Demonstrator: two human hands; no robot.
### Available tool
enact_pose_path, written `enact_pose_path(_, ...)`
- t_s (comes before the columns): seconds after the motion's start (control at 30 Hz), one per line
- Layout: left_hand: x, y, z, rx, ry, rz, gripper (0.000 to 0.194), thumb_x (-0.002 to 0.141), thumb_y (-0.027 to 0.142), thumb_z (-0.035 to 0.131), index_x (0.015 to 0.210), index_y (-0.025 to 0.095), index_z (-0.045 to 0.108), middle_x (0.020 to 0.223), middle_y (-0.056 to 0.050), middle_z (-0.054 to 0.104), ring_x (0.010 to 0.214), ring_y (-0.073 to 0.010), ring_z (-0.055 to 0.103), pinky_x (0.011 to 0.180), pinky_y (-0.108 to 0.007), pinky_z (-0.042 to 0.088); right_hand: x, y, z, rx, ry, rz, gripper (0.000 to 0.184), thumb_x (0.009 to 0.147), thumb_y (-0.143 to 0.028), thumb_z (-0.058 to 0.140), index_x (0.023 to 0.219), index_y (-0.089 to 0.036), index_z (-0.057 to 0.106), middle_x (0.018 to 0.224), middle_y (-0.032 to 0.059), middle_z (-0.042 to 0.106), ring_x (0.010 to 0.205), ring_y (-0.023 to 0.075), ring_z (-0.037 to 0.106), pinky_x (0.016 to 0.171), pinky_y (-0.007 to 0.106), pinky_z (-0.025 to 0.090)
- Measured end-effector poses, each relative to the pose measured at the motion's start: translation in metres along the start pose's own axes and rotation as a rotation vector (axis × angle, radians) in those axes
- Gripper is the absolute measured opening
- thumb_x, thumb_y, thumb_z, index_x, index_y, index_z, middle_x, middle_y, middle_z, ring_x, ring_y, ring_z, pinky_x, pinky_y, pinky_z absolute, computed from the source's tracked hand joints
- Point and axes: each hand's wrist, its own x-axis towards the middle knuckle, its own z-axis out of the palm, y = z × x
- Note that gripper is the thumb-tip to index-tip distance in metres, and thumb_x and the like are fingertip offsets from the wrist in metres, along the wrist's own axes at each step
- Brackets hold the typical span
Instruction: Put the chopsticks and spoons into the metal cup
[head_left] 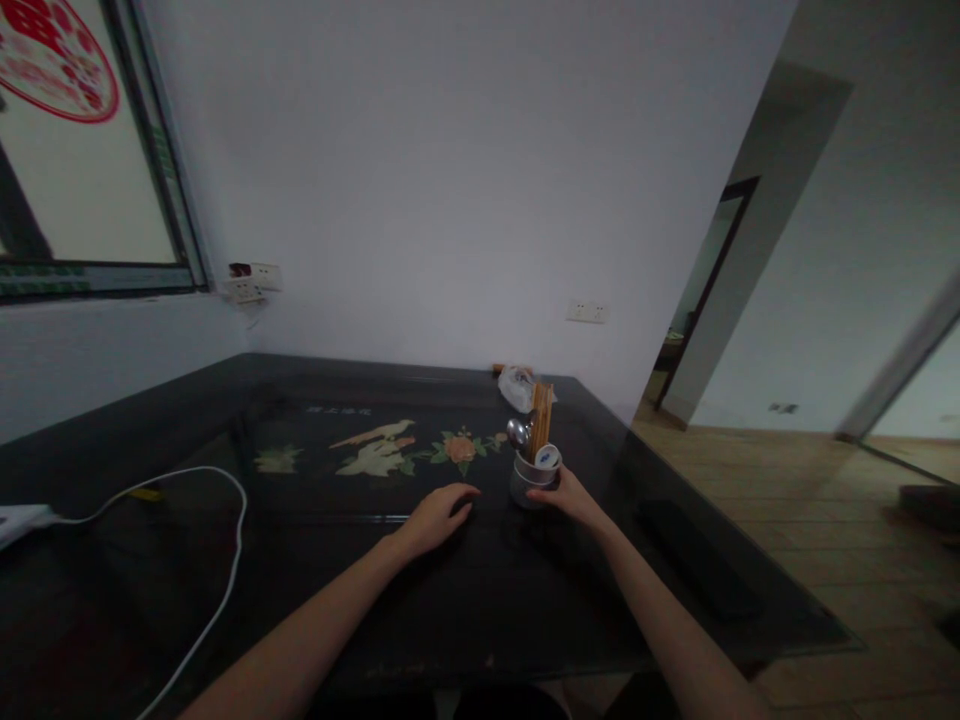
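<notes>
A light-coloured utensil cup (525, 487) stands upright on the black table, with my right hand (568, 495) wrapped round its right side. Wooden chopsticks (541, 420) rise out of the cup. Metal spoons (517, 432) lean toward its left rim, and a white spoon with a blue mark (547, 457) sits at the right rim. To the left of the cup, my left hand (439, 515) rests low over the tabletop, fingers loosely curved and thumb apart, with nothing in it.
The glossy black table (330, 570) carries a flower-and-bird picture. A clear plastic bag (517, 388) lies behind the cup. On the left, a white cable (241, 520) runs from a white power strip (26, 522). A dark flat object (697, 558) lies on the right.
</notes>
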Motion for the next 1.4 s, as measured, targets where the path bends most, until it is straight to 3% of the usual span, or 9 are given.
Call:
enact_pose_path(0.2,0.001,-0.001,-0.001,0.021,0.006,0.021,0.028,0.086,0.024,0.044,0.109,0.02,0.06,0.112,-0.005,0.064,0.105,-0.0179,0.057,0.095,-0.032,0.043,-0.006,0.011,-0.022,-0.069,0.146,0.024,0.067,0.052,-0.033,0.081,0.111,-0.015,0.054,0.113,0.011,0.063,0.106,0.0275,0.059,0.096,0.045,0.043)
enact_pose_path(0.63,0.001,0.0,-0.003,0.049,0.005,0.014,0.026,0.086,0.023,0.044,0.105,0.02,0.061,0.108,-0.005,0.065,0.102,-0.0183,0.058,0.093,-0.031,0.044,-0.012,0.014,-0.03,-0.052,0.285,0.016,0.067,0.051,-0.033,0.081,0.11,-0.017,0.054,0.109,0.0105,0.065,0.103,0.0274,0.06,0.093,0.044,0.046)
enact_pose_path(1.03,0.003,-0.005,0.0,0.06,0.011,0.014,0.025,0.086,0.023,0.043,0.104,0.02,0.061,0.107,-0.005,0.065,0.101,-0.0179,0.058,0.091,-0.031,0.044,-0.007,0.032,-0.035,-0.087,0.317,-0.006,0.07,0.053,-0.036,0.079,0.114,-0.017,0.05,0.112,0.0094,0.063,0.103,0.0261,0.059,0.094,0.044,0.045)
enact_pose_path(1.4,0.001,-0.001,-0.003,0.066,0.014,0.008,0.026,0.086,0.024,0.042,0.104,0.019,0.061,0.107,-0.005,0.065,0.101,-0.0189,0.058,0.091,-0.032,0.044,-0.008,0.026,-0.03,0.025,0.271,0.027,0.073,0.051,-0.035,0.079,0.114,-0.017,0.047,0.114,0.0111,0.061,0.106,0.0252,0.058,0.095,0.043,0.044)
